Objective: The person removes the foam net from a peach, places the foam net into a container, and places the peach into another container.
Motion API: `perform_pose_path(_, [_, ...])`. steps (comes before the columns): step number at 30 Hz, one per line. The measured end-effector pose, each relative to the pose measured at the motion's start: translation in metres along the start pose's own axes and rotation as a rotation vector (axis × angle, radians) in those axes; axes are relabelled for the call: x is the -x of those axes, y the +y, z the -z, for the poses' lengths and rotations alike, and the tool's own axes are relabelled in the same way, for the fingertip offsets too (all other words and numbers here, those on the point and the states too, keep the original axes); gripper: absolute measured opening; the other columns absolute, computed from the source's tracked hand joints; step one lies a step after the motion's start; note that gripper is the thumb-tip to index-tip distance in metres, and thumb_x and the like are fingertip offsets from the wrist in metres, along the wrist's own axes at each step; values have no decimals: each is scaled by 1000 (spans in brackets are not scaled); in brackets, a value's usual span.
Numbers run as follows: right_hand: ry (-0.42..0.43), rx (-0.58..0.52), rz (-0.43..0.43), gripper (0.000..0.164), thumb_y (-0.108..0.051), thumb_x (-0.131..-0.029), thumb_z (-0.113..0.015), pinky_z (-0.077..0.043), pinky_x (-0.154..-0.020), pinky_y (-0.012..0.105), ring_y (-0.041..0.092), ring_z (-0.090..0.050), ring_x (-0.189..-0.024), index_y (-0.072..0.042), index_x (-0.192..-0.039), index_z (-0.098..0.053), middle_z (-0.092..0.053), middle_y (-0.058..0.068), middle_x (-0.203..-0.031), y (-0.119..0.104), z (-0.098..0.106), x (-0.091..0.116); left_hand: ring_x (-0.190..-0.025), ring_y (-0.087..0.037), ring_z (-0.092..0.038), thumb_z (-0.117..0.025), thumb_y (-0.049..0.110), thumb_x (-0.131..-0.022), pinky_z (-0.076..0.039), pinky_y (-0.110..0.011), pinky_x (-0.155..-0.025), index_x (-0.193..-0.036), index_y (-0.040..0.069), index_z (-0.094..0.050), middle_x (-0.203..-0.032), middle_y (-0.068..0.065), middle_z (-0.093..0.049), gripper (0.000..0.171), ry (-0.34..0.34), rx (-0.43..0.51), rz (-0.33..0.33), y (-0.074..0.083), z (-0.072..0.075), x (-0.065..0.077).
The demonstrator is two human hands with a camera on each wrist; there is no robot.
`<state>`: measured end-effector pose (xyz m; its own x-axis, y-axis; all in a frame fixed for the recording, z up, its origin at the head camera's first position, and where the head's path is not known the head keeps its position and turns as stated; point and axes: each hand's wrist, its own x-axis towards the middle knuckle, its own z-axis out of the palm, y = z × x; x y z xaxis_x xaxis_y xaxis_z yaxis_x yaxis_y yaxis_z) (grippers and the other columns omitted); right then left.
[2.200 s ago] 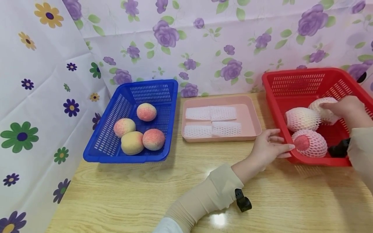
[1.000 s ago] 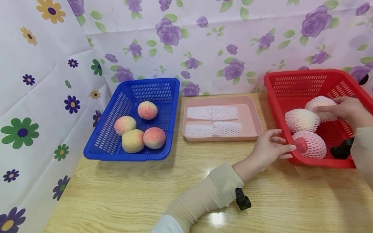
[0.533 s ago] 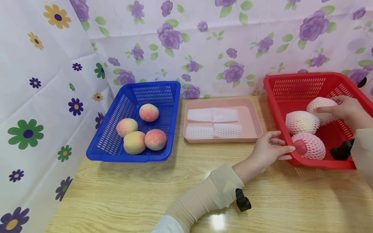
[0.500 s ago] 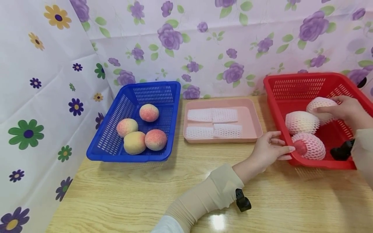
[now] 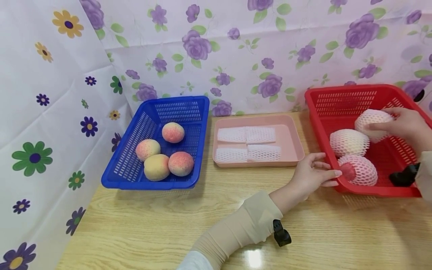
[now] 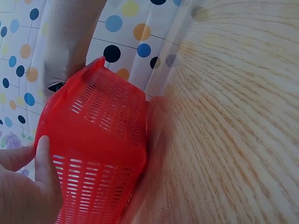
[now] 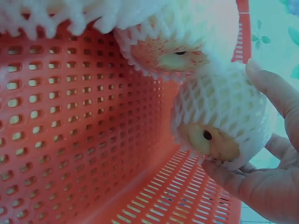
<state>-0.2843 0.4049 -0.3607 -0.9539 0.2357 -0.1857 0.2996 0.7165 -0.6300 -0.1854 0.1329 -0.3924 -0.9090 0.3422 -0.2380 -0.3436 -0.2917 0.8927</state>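
In the head view, my right hand [image 5: 406,125] holds a peach in a white foam net [image 5: 372,123] inside the red basket [image 5: 344,99]. The right wrist view shows the thumb on one side of this netted peach [image 7: 224,116] and the fingers beneath it. Beside it lie a second peach in a white net [image 5: 349,142] and a peach in a pink net [image 5: 361,170]. My left hand [image 5: 312,172] pinches the basket's near left rim, thumb on the edge. In the left wrist view, the left hand [image 6: 28,182] touches the basket wall [image 6: 93,126].
A blue basket [image 5: 145,184] with several bare peaches [image 5: 173,132] stands on the left of the wooden table [image 5: 152,225]. Between the baskets lies a pink tray [image 5: 291,150] with several white foam nets [image 5: 260,135]. Flowered cloth [image 5: 233,71] hangs behind.
Over the last half second my right hand and the white-netted peach in it have risen slightly, and the right wrist has shifted right. My left hand stays on the red basket's rim.
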Motion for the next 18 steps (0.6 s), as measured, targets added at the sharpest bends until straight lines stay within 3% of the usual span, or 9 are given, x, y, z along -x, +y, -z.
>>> perform_pose_path(6, [20, 32, 65, 107, -61, -77, -63, -36, -91, 72, 51, -36, -107, 9, -145, -20, -33, 39, -134, -4, 8, 4, -69, -13, -60, -67, -11, -81, -58, -44, -68, -118, 12, -56, -86, -2, -55, 45, -1, -2, 1, 0, -1, 0])
perform_pose_path(12, [42, 73, 71, 108, -62, -78, -62, -32, -92, 74, 54, -30, -110, 7, -147, -15, -29, 40, -135, -11, 14, 10, -71, -15, -59, -67, -12, -80, -57, -49, -71, -118, 11, -56, -85, -3, -55, 45, 5, 8, 2, -1, -1, 0])
perform_pose_path(18, [60, 124, 128, 97, -58, -82, -63, -36, -92, 71, 52, -35, -105, 12, -141, -28, -36, 41, -128, -20, 18, 13, -71, -15, -60, -67, -12, -81, -57, -49, -71, -118, 10, -56, -86, -4, -55, 45, 7, 9, -5, 0, 0, 1])
